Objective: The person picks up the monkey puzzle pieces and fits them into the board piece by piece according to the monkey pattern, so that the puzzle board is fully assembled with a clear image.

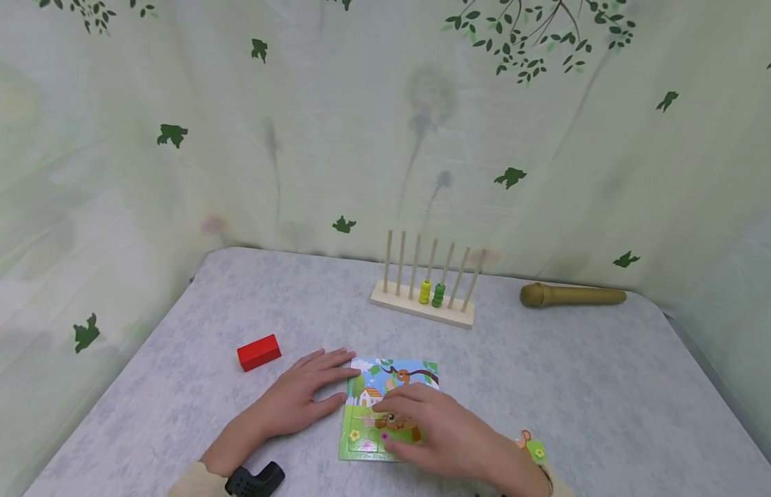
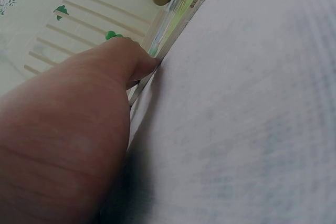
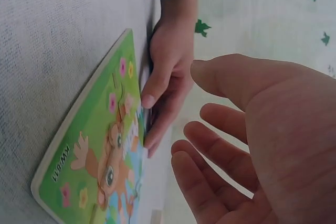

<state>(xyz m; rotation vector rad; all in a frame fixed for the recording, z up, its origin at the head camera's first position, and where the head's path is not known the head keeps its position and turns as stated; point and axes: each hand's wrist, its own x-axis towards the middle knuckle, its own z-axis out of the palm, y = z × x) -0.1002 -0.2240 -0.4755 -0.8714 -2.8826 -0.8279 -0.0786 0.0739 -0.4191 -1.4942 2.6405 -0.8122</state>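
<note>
A flat jigsaw puzzle [image 1: 366,436] with a cartoon animal, a small house and flowers lies on the table. Fingers spread and fairly straight, my left hand [image 1: 304,397] rests at the puzzle's left edge, its thumb and fingertips right against the border. My right hand [image 1: 450,431] hovers over the puzzle's right half with loosely bent fingers, hiding part of the picture. In the right wrist view nothing shows between the right hand's [image 3: 252,145] thumb and fingers. A loose puzzle piece [image 1: 536,451], green with a flower, lies beyond the right wrist, partly covered by it.
Left of the puzzle lies a red block [image 1: 259,353]. Toward the back stands a wooden peg rack [image 1: 391,298] with yellow beads [image 1: 425,292] and green beads [image 1: 438,295]. A brown microphone-shaped object [image 1: 574,295] lies at the back right, near the curtain [image 1: 373,138].
</note>
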